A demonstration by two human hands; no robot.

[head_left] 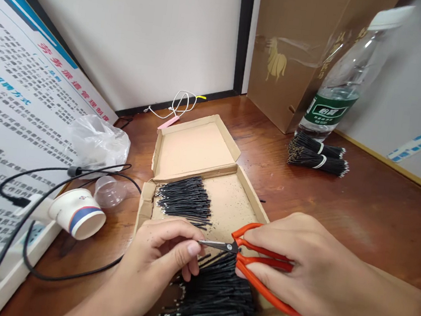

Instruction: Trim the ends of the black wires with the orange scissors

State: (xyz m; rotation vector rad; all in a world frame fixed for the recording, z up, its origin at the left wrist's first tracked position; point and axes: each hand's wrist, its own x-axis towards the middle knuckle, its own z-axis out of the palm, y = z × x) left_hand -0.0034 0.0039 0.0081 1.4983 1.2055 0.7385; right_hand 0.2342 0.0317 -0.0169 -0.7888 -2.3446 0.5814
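Note:
My right hand [296, 269] grips a pair of scissors with orange handles [267, 291]. Their dark blades [218, 245] point left, and the tips meet the fingertips of my left hand [165, 254]. Thumb and forefinger of that hand are pinched together; what lies between them is hidden. Beneath both hands, a pile of short black wires [221, 291] with bare silvery ends fills the near part of an open cardboard box [236, 201]. A second, neater bundle of black wires [185, 198] lies at the box's far left.
Two banded wire bundles [319, 157] lie by a water bottle [331, 101] at the right, before a brown carton [283, 49]. On the left are a tipped paper cup [78, 214], a clear plastic cup [110, 192], a plastic bag [101, 143], black cables [71, 279] and a power strip [28, 254].

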